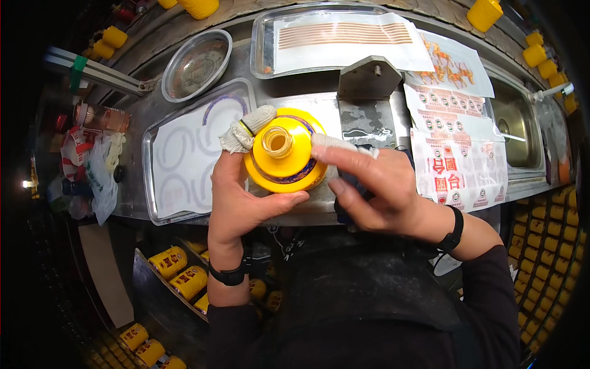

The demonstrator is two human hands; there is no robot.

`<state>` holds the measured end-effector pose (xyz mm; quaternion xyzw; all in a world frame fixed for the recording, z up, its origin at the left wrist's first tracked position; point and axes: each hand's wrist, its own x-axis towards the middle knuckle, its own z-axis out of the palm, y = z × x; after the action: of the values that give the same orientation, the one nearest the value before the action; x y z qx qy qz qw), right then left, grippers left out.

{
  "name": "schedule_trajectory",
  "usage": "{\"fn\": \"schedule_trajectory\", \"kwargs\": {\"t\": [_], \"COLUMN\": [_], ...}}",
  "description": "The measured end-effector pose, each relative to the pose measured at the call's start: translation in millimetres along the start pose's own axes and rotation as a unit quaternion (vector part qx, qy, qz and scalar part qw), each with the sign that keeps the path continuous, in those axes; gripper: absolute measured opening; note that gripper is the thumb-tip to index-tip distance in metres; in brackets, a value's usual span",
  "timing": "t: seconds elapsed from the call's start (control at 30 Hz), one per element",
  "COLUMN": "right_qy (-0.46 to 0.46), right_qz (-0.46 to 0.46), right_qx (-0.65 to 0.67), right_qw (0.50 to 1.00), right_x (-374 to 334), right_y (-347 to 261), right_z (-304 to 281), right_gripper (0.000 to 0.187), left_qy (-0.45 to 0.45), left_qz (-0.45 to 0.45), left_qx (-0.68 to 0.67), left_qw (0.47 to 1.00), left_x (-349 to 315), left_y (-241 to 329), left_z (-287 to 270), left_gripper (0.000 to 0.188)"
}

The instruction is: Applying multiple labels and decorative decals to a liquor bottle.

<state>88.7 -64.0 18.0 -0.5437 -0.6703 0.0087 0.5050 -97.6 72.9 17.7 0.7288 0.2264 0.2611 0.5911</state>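
Note:
A yellow round-shouldered bottle (261,171) is tilted so its open neck faces up toward me. A dark purple and gold patterned band runs round its shoulder. My left hand (236,197) grips the bottle from the left side, thumb along the near side; a white fabric cover with a dark band sits on a finger. My right hand (384,190) reaches in from the right, index finger stretched out in a white cover and touching the band, thumb apart. A dark blue thing (351,194) shows beneath this hand; I cannot make out whether it is held.
A metal tray (147,147) at left bears a white sheet with one purple arc strip. Farther back are an oval metal bowl (200,64), another sheet-bearing tray (261,46) and an upright metal bracket (369,80). Printed sheets (455,154) and a sink (522,132) lie right.

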Motion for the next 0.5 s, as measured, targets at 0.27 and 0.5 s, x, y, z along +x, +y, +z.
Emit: {"fn": "schedule_trajectory", "kwargs": {"t": [0.27, 0.5], "right_qy": [-0.049, -0.056], "right_qz": [0.059, -0.007], "right_qx": [0.123, -0.027], "right_qw": [0.989, 0.998], "right_x": [26.7, -4.9], "right_y": [15.3, -6.0], "right_z": [5.3, -5.5], "right_gripper": [0.034, 0.049], "left_qy": [0.009, 0.041], "left_qz": [0.012, 0.061], "left_qx": [0.030, 0.067], "left_qw": [0.999, 0.995], "left_x": [0.8, -2.2], "left_y": [-3.4, -8.3], "left_z": [0.6, 13.0], "left_gripper": [0.099, 0.092]}}
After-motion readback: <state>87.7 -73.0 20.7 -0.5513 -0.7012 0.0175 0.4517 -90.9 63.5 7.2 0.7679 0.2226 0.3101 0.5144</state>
